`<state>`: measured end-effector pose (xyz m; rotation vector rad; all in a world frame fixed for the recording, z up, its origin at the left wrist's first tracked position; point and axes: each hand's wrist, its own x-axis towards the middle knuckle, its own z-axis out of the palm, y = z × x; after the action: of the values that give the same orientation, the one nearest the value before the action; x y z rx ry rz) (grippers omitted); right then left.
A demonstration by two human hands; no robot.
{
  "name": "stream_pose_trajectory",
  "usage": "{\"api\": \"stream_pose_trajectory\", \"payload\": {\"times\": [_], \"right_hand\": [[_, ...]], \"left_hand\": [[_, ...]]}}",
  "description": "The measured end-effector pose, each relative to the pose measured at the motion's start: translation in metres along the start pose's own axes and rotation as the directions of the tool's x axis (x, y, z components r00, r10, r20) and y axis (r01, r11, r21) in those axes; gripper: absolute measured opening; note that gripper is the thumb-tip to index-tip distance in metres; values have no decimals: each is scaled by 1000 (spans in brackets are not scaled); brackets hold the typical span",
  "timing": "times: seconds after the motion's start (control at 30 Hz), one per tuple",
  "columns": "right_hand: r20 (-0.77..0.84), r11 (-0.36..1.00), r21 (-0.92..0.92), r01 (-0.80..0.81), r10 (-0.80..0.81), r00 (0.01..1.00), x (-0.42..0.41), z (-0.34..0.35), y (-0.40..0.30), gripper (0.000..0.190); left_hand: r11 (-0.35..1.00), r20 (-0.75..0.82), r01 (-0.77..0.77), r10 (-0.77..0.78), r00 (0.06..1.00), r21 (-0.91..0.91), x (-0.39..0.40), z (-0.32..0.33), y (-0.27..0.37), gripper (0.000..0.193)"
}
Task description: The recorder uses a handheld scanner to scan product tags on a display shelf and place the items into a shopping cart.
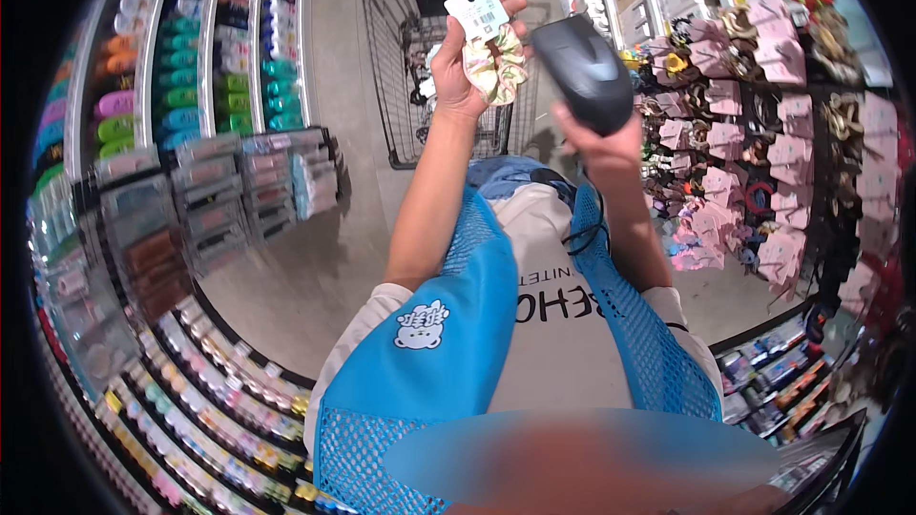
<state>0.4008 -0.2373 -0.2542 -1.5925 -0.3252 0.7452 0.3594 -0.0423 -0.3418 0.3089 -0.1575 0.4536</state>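
My left hand (456, 79) holds a pale yellow patterned scrunchie (509, 82) against its palm. The scrunchie hangs from a light card (477, 12) that bears writing and a barcode and faces up. To the right, my right hand (608, 143) grips a dark handheld barcode scanner (585, 71), somewhat blurred. Its head is beside the card, apart from it. A black cord (590, 232) loops near my right forearm. Beyond both hands stands a black wire shopping cart (383, 79) with a few items inside, partly hidden by my left hand.
Shelves of colourful bottles (182, 79) rise at the left, above hanging packaged goods (268, 175). Hair accessories on pink cards (723, 139) hang on hooks close at the right. Lower left are rows of small products (193, 393). Grey floor (336, 36) runs between the shelves and the cart.
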Motion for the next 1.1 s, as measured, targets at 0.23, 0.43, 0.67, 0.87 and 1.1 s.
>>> {"api": "stream_pose_trajectory", "payload": {"times": [0.23,0.43,0.67,0.87,1.1], "right_hand": [[290,992,-47,118,-100,952,9,66,32,14],[161,993,-73,-88,99,982,20,50,65,16],[-93,951,-82,-299,292,952,10,33,107,14],[-300,829,-112,-548,497,814,-8,8,159,13],[-258,885,-21,-466,445,858,5,-8,141,17]], "left_hand": [[998,-59,-66,64,996,-26,-52,-31,27,81],[451,-465,357,154,872,818,-95,-107,1,67],[-517,-688,611,58,723,599,-142,-303,-52,66],[-628,-831,725,218,512,281,-164,-388,-86,105],[-185,-666,771,409,624,609,-151,-337,-44,87]]}}
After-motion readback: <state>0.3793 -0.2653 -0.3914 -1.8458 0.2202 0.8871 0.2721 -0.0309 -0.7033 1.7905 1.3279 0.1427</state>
